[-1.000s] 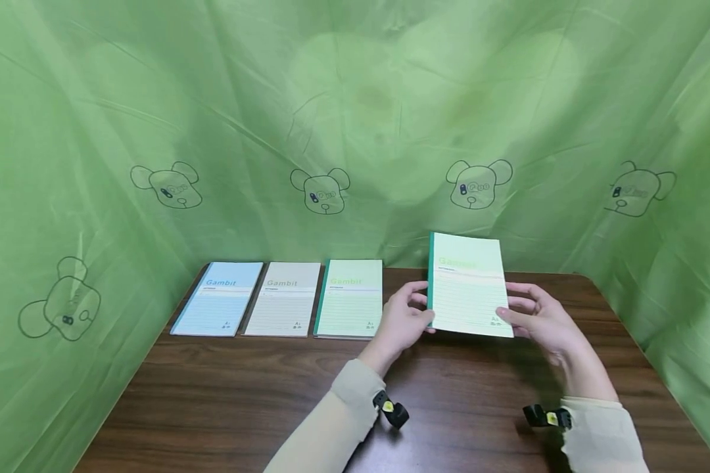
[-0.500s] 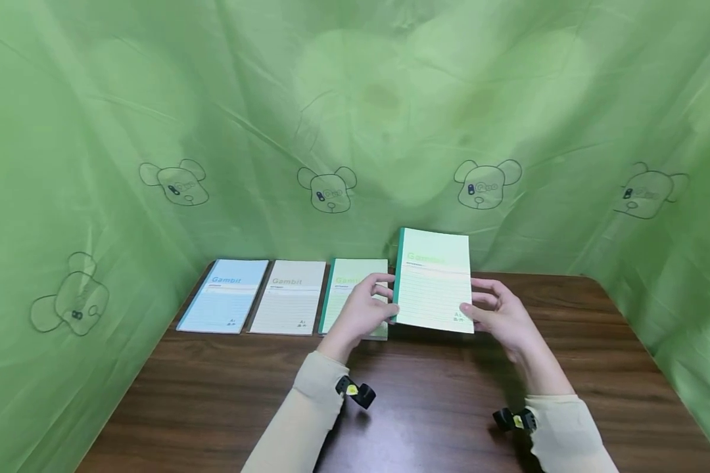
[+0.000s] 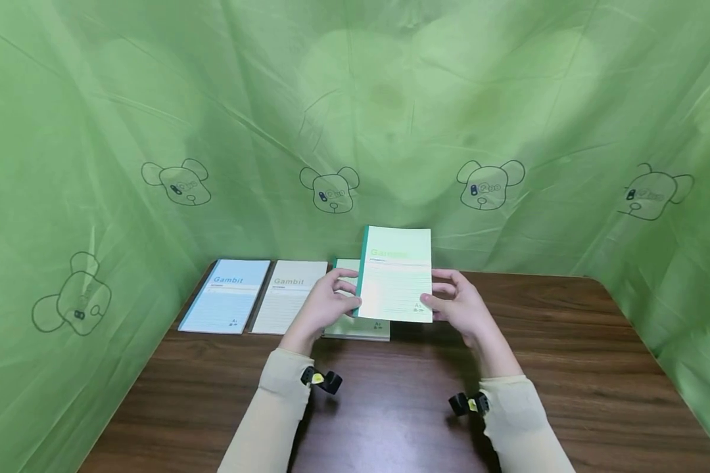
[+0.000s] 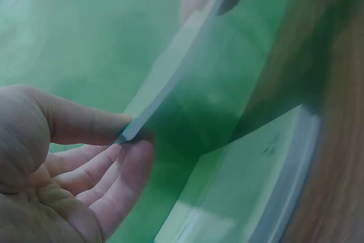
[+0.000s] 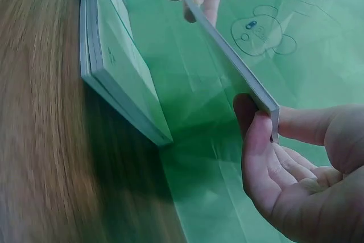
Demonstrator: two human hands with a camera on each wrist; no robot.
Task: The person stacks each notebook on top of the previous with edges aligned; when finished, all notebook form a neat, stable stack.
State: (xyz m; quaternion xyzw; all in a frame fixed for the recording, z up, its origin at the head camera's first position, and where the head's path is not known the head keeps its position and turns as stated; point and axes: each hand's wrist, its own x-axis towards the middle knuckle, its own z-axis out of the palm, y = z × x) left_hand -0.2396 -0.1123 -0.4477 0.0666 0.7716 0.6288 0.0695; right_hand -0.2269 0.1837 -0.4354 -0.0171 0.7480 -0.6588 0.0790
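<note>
Both hands hold a pale green notebook (image 3: 394,276) with a dark green spine, raised above the table. My left hand (image 3: 325,305) pinches its spine edge near the lower corner, thumb on the cover and fingers beneath, as the left wrist view shows. On the opposite edge my right hand (image 3: 458,305) pinches it the same way; its thumb (image 5: 307,126) presses the cover. Below the raised notebook lies a green stack of notebooks (image 3: 361,328), partly hidden by it and the left hand. In the right wrist view that stack (image 5: 125,72) shows more than one layer.
To the left of the green stack lie a grey-white notebook (image 3: 286,295) and a blue notebook (image 3: 225,295), in a row along the back of the brown wooden table (image 3: 384,420). A green cloth (image 3: 402,131) with bear-head drawings hangs behind and at the sides.
Both hands have carried the raised green notebook leftward, from the right of the row to over the green stack. Their grip has stayed the same. The notebooks on the table keep their places.
</note>
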